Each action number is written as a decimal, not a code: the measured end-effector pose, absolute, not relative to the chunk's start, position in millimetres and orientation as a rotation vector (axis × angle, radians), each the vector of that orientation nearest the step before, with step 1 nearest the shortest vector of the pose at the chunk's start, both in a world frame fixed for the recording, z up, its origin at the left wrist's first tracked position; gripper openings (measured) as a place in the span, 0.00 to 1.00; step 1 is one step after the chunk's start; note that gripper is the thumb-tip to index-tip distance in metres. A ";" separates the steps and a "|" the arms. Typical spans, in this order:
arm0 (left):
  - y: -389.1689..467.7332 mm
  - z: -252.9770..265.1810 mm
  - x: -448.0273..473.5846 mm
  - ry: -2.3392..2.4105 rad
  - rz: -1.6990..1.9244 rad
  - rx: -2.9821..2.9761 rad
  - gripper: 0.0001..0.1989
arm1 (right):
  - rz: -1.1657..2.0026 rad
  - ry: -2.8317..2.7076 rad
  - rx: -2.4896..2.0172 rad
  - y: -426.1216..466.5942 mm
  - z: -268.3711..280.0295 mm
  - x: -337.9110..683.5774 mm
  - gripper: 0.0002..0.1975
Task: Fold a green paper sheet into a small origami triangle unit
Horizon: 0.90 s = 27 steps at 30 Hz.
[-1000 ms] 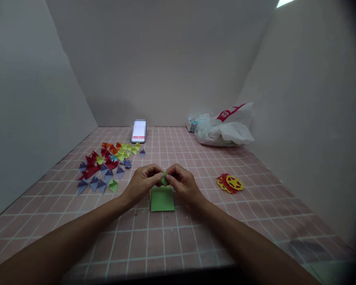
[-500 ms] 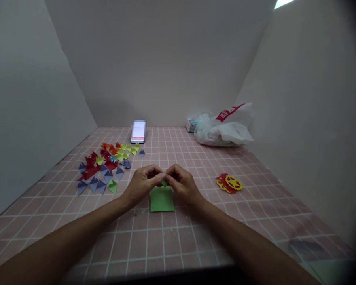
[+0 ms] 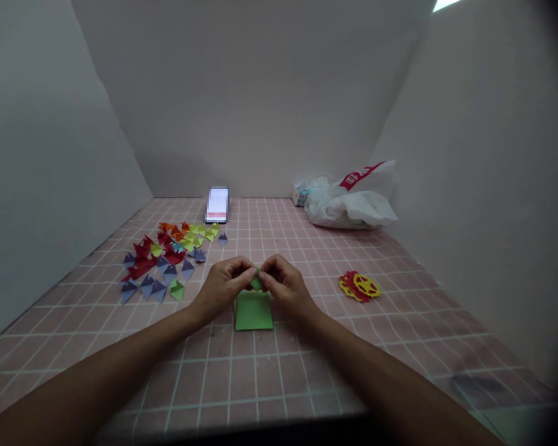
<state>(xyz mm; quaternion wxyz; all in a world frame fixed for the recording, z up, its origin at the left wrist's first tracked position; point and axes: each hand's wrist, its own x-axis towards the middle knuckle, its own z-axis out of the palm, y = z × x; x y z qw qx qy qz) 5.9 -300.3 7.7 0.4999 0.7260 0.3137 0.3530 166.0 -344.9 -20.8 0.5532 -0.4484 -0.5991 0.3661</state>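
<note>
A small folded piece of green paper (image 3: 256, 283) is pinched between both hands at the middle of the table. My left hand (image 3: 224, 285) grips its left side with thumb and fingers. From the right, my right hand (image 3: 286, 286) holds it the same way, and the fingers hide much of its shape. Just below them lies a stack of square green paper (image 3: 253, 311), its top sheet flat. Off to the left, a finished-looking green folded paper piece (image 3: 177, 290) sits at the near edge of a group of folded paper pieces (image 3: 144, 263) in red, purple, yellow and orange.
A phone (image 3: 217, 204) with a lit, blurred screen leans at the back. Behind on the right are a white plastic bag (image 3: 348, 204) and a small box (image 3: 300, 195). Red and yellow star-patterned discs (image 3: 366, 286) lie right of my hands on the pink tiled tabletop (image 3: 270, 384).
Both hands have risen very slightly with the green paper between them, and a bit more of it shows between the fingertips. Everything else on the table stays put.
</note>
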 end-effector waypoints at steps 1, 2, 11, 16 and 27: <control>-300.5 7.8 6.0 0.767 0.860 1.749 0.09 | 0.919 -1.380 -1.037 -344.4 -20.7 165.7 0.07; -300.6 7.8 6.1 0.776 0.865 1.741 0.09 | 0.970 -1.352 -1.023 -343.9 -20.6 165.5 0.08; -298.5 4.4 7.8 0.804 0.848 1.685 0.10 | 1.221 -1.234 -1.035 -341.9 -21.9 166.4 0.14; -297.0 3.6 8.0 0.776 0.833 1.626 0.12 | 1.260 -1.229 -1.020 -340.8 -23.4 166.1 0.15; -296.5 1.4 5.5 0.736 0.901 1.757 0.10 | 0.924 -1.447 -1.125 -347.0 -19.4 166.2 0.11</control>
